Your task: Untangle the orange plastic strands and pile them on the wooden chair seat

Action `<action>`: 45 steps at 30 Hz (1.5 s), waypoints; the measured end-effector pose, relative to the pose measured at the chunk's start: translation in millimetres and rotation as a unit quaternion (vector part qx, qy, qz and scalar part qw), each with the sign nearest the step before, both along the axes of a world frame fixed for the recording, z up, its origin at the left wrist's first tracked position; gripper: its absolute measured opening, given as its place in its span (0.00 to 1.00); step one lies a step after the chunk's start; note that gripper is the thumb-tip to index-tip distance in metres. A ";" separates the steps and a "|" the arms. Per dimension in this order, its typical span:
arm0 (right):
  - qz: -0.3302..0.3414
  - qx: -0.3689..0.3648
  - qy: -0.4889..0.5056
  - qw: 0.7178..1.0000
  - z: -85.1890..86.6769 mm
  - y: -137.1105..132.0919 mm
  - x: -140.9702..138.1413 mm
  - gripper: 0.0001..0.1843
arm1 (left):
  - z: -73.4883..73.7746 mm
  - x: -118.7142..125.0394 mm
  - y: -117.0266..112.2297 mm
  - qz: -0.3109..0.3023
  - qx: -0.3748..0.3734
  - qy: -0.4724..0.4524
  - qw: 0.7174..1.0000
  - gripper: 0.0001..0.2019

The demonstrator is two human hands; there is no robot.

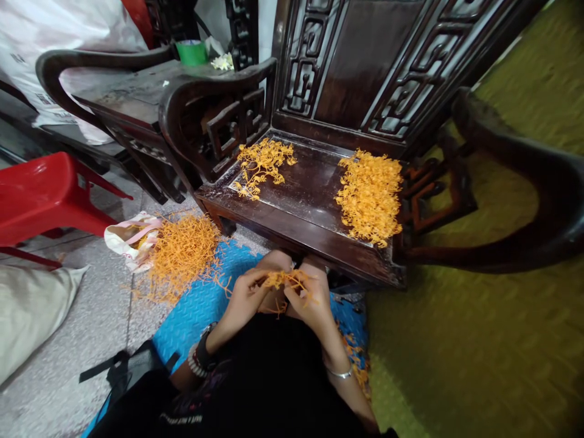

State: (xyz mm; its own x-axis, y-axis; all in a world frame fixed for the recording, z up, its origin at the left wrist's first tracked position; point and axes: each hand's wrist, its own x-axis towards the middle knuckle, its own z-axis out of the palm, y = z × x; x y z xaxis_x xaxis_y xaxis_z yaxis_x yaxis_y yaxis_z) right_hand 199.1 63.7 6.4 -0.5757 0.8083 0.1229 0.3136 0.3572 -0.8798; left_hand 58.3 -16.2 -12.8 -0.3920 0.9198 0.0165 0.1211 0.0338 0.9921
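My left hand (245, 296) and my right hand (314, 299) are close together above my lap, fingers pinched on a thin, branching orange piece (288, 280) stretched between them. It looks like plastic; its exact kind is not clear. Thin strands also stick out past my left fingers. In front of my knees, the seat of a dark wooden armchair (314, 198) bears a loose cluster of orange curly pieces (264, 164) on the left and a dense, stacked pile of orange curly pieces (370, 196) on the right.
Left of my legs, a heap of orange strands (187, 255) spills from a white bag (130, 240) onto the floor and blue mat (191, 319). A red stool (50, 194) stands farther left. Behind it are a side table (132, 91), green tape roll (191, 52) and large white sack (68, 30).
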 end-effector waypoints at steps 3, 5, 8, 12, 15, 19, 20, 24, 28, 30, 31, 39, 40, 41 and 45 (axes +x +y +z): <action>0.010 0.012 -0.029 0.999 1.0 -0.2 1.8 0.08 | -2.6 -2.0 1.0 0.018 0.015 -0.008 1.000 0.09; 0.012 -0.007 -0.032 0.999 -0.4 -1.6 2.6 0.08 | -2.5 -4.1 0.5 0.024 0.008 -0.017 1.000 0.10; 0.026 -0.125 0.025 0.991 -7.4 -5.0 3.3 0.07 | -1.5 -9.6 -1.0 0.029 -0.016 -0.001 0.999 0.12; 0.072 -0.269 0.081 0.957 -21.9 -6.4 8.1 0.18 | -0.6 -20.2 -1.4 0.043 -0.015 0.061 0.997 0.12; 0.087 -0.323 0.101 0.937 -27.4 -4.4 17.0 0.25 | 0.6 -24.1 0.0 0.056 -0.009 0.112 0.992 0.12; 0.080 -0.361 0.124 0.921 -21.4 -7.3 27.2 0.25 | 1.7 -13.2 4.4 0.062 0.040 0.177 0.981 0.14; 0.072 -0.370 0.131 0.917 -18.5 -10.0 28.1 0.24 | 1.6 -8.4 6.0 0.069 0.053 0.189 0.978 0.14; 0.028 -0.375 0.209 0.903 -5.1 -24.0 33.7 0.18 | 2.2 -5.7 11.4 0.121 0.071 0.229 0.963 0.11; 0.021 -0.265 0.454 0.850 12.2 -22.6 66.9 0.20 | 12.3 -60.4 0.2 0.348 0.052 0.191 0.916 0.13; 0.011 -0.182 0.490 0.853 18.8 -11.7 88.2 0.23 | 19.8 -92.0 -12.2 0.409 0.076 0.150 0.897 0.13; -0.005 -0.146 0.473 0.869 20.3 -4.7 96.1 0.23 | 22.8 -102.5 -18.1 0.414 0.077 0.151 0.894 0.13; -0.119 -0.025 0.363 0.924 5.7 29.8 69.3 0.17 | 13.7 -61.5 -13.0 0.076 -0.067 -0.012 0.995 0.18; -0.124 -0.016 0.363 0.923 4.6 29.5 62.9 0.15 | 11.7 -53.6 -9.1 0.044 -0.077 -0.032 0.996 0.20; -0.127 -0.013 0.365 0.922 3.8 28.8 57.5 0.14 | 10.5 -46.8 -5.7 0.017 -0.088 -0.046 0.995 0.21; -0.102 -0.048 0.367 0.923 0.6 23.9 44.9 0.19 | 10.5 -28.2 1.5 -0.081 -0.107 -0.081 0.988 0.21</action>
State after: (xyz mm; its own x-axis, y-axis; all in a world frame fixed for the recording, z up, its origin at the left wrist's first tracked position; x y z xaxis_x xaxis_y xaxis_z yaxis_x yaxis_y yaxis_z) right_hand 244.0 87.6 7.0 -0.2009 0.9182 0.3415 -0.3272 0.2657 -0.9068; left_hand 30.1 -14.7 -2.3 -0.2202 0.9462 -0.2370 -0.0182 0.2389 0.9709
